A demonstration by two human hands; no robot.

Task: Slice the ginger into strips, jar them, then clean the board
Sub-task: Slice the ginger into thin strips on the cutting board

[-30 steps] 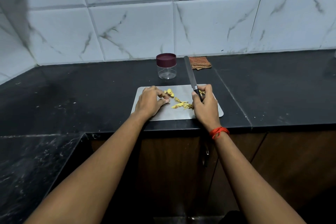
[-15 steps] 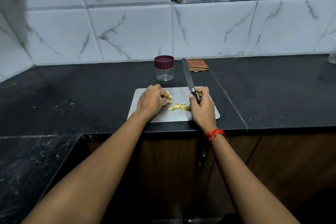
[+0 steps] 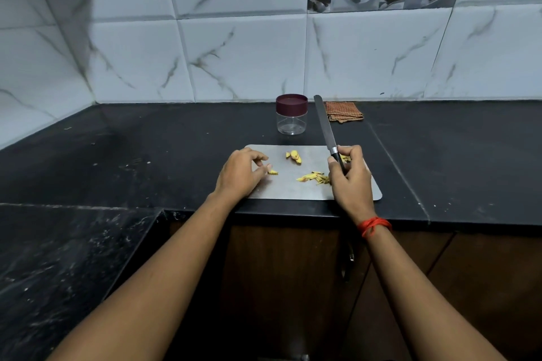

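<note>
Two hands over the steel board: right hand grips the raised knife; left hand, fingers loosely curled, touches a ginger slice.

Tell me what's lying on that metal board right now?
On the board: a ginger chunk, a small slice by the left hand, and cut strips. The right hand, holding the knife, partly covers more strips.
</note>
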